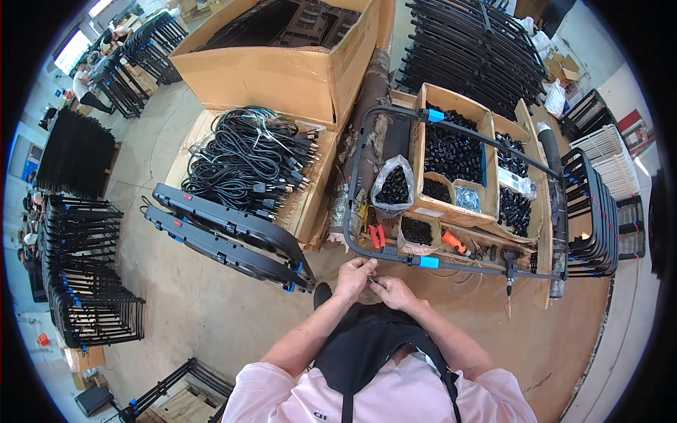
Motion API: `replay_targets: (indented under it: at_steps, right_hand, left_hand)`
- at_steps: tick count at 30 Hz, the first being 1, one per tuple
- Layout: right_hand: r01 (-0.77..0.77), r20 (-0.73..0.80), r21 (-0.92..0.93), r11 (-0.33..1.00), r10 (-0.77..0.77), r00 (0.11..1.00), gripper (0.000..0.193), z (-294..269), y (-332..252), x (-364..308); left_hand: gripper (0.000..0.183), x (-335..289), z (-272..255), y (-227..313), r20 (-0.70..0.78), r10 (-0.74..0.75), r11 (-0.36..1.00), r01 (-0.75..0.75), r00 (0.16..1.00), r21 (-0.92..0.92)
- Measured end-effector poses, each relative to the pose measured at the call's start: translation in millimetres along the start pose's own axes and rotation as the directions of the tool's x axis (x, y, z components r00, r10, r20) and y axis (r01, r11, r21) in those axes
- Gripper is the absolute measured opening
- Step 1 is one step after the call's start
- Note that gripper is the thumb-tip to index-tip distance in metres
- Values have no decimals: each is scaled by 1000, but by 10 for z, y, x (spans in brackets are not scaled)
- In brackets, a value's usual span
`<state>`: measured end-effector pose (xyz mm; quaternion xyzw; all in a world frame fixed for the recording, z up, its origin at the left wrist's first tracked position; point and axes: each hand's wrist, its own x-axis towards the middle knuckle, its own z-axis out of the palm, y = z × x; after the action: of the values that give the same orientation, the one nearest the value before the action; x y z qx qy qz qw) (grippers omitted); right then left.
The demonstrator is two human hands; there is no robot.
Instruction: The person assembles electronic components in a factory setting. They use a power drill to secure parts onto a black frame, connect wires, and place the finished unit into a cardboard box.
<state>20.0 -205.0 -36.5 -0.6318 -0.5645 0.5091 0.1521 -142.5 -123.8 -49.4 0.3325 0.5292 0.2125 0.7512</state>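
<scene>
My left hand (355, 279) is closed, fingertips pinched together just below the near left corner of a black tubular frame (386, 257). I cannot tell whether it touches the frame. Close beside it my right hand (396, 292) is also closed, thumb and fingers pinched. Between the two sets of fingertips a small dark, greenish piece (371, 279) shows, too little of it to name. The frame lies across wooden parts bins and carries blue sleeves (428, 261) on its near and far bars. Red-handled pliers (377, 237) rest inside its near left corner.
Open bins of small black parts (451, 151) stand ahead, with a bag of parts (393, 185), an orange-handled tool (457, 244) and a power driver (509, 264). Coiled power cords (247, 155), black curved panels (226, 240) and a large carton (261, 84) are to the left. Stacked frames (592, 218) stand right.
</scene>
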Motion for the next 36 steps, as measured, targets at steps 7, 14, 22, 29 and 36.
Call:
replay_targets:
  at_steps: [7, 14, 22, 29, 36]
  right_hand:
    - [-98, -6, 49, 994, 99, 995, 40, -19, -51, -23]
    - [-106, -44, 93, 990, 110, 993, 39, -5, -76, -60]
    - [-83, -100, 174, 981, 102, 990, 39, 52, 22, 45]
    - [-75, -108, 367, 927, 123, 987, 44, -26, -223, 215]
    - [-189, -91, 456, 870, 257, 962, 47, -74, -532, 214]
  left_hand:
    - [24, -72, 31, -73, 7, 34, 969, -32, 999, -246]
    - [25, -21, 92, -67, -17, 1, 993, -3, 1000, -116]
    - [19, -73, -133, -198, -94, 819, 407, -457, 566, 791]
    - [37, -523, -444, -348, 75, 138, 828, -156, 988, 539]
    - [39, -195, -354, -819, 300, 287, 741, -409, 910, 533]
